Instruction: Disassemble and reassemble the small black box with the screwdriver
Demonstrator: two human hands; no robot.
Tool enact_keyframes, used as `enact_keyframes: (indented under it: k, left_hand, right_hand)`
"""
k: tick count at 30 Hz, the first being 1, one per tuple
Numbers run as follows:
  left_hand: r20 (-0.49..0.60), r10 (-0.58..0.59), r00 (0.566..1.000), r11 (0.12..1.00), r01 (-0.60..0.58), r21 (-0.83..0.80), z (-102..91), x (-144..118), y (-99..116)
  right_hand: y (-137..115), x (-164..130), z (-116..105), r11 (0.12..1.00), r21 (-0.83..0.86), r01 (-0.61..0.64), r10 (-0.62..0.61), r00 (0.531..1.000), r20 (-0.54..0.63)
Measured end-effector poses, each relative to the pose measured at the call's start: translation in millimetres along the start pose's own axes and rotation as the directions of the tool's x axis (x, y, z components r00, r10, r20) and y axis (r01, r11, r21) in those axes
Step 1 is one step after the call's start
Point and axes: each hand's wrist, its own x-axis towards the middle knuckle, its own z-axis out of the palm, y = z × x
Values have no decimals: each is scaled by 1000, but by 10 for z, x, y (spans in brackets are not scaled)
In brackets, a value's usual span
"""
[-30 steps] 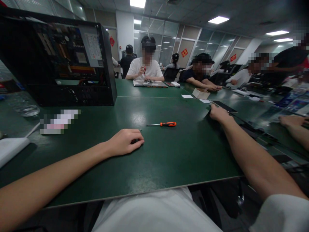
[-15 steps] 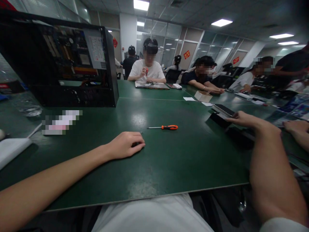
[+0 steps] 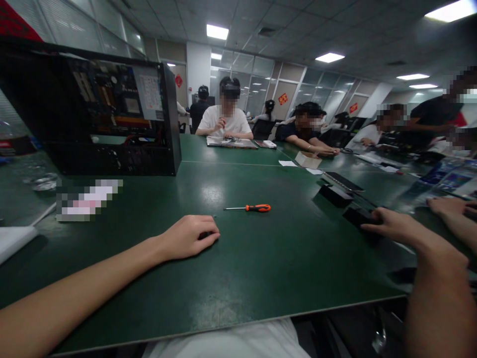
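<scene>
My left hand (image 3: 190, 236) rests palm down on the green table (image 3: 238, 268), its fingers curled over something small and dark that I cannot make out. An orange-handled screwdriver (image 3: 249, 208) lies a little beyond it, untouched. My right hand (image 3: 389, 224) reaches to the right and its fingers touch a small black box (image 3: 358, 216) near the table's right edge. A second black box (image 3: 334, 194) and a flat dark slab (image 3: 343, 181) sit just behind it.
An open black computer case (image 3: 108, 119) stands at the back left. A white pad (image 3: 15, 239) lies at the left edge. Another person's hand (image 3: 447, 205) rests at the far right. Several people sit at the far end, by a small cardboard box (image 3: 307, 159).
My right hand has drawn back from the flat dark slab toward me and now touches the nearer black box. The view has tilted upward. My left hand has stayed put.
</scene>
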Motion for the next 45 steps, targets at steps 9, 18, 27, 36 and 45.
enact_keyframes:
  k: [9, 18, 27, 36, 45]
  left_hand:
    - [-89, -91, 992, 990, 81, -115, 37, -1, 46]
    - [-103, -69, 992, 977, 47, -208, 6, 12, 150]
    - [-112, -126, 986, 980, 106, -169, 51, 28, 179]
    - [-102, -225, 969, 950, 195, -246, 50, 66, 234]
    - [-119, -304, 945, 926, 264, -269, 66, 105, 295]
  right_hand:
    - [-1771, -839, -699, 647, 146, 748, -756, 655, -3]
    - [-3125, -1372, -202, 164, 343, 925, -978, 199, -69]
    - [-2762, -591, 92, 360, 294, 885, -864, 436, -253]
    - [-2670, -368, 37, 444, 382, 811, -812, 544, -210]
    - [-2757, -941, -905, 313, 593, 742, -648, 623, -438]
